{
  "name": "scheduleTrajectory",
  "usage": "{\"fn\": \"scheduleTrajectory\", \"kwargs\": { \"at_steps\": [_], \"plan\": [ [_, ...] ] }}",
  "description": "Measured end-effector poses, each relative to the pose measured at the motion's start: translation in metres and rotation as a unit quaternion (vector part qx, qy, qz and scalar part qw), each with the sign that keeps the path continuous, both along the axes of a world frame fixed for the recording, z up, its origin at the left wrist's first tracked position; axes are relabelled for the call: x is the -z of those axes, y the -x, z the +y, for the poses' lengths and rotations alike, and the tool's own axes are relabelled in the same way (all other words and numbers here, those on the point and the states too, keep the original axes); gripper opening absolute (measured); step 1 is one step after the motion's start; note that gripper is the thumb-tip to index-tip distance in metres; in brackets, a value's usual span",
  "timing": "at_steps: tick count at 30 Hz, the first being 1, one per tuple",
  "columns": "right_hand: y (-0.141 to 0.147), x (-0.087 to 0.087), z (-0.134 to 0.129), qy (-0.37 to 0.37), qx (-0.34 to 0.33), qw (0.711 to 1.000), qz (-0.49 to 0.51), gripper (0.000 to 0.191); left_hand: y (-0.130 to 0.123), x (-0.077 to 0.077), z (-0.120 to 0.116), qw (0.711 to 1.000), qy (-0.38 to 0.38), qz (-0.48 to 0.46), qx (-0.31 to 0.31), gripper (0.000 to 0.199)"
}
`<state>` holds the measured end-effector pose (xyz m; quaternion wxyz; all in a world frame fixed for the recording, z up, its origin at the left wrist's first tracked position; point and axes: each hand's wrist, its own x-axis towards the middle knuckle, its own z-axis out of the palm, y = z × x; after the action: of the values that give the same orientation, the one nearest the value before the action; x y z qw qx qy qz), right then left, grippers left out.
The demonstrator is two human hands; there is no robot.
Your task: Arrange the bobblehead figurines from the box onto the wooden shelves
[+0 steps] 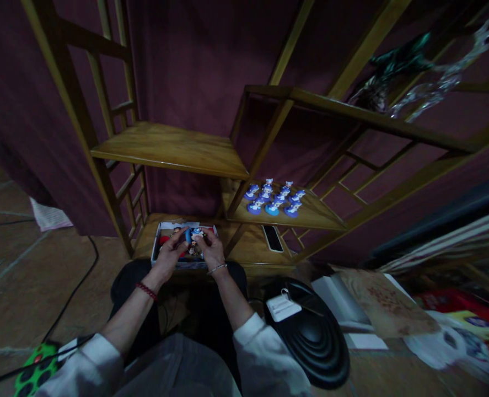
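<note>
Between my two hands, just above an open cardboard box (155, 246), is a small blue-and-white figurine (197, 234) with a blue round base, tipped on its side. My left hand (170, 256) has its fingers against the blue base. The fingers of my right hand (213, 250) pinch the figurine from the other side. Other small figures, some with red parts, lie in the box, partly hidden by my hands. On the raised shelf to the right stand several purple-and-white figurines (266, 192) in rows, one of them on a light blue base (272, 211).
The box rests on the lowest board of a wooden shelf unit (170, 146), with a phone (273, 238) to its right. At lower right are a black ridged stool (316, 336) and a white case (283, 307). Cardboard (387, 303) and plastic bags lie beyond; a cable (95, 259) crosses the floor at left.
</note>
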<state>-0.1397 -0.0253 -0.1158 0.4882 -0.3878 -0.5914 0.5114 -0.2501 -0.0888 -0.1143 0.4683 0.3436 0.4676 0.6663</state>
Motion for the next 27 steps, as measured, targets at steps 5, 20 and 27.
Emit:
{"fn": "scheduleTrajectory", "kwargs": {
  "at_steps": [5, 20, 27],
  "plan": [
    [0.000, -0.003, -0.002, -0.002, -0.011, 1.000, 0.002, 0.028, -0.001, -0.004, -0.001, 1.000, 0.001, -0.003, -0.008, 0.053],
    [-0.008, -0.004, 0.001, -0.127, -0.026, 0.989, -0.075, 0.024, -0.004, -0.007, 0.000, 1.000, -0.001, -0.019, -0.018, 0.049],
    [-0.010, -0.007, 0.000, -0.173, -0.024, 0.977, -0.125, 0.028, -0.003, 0.001, 0.000, 0.999, 0.003, -0.034, -0.016, 0.051]
  ]
}}
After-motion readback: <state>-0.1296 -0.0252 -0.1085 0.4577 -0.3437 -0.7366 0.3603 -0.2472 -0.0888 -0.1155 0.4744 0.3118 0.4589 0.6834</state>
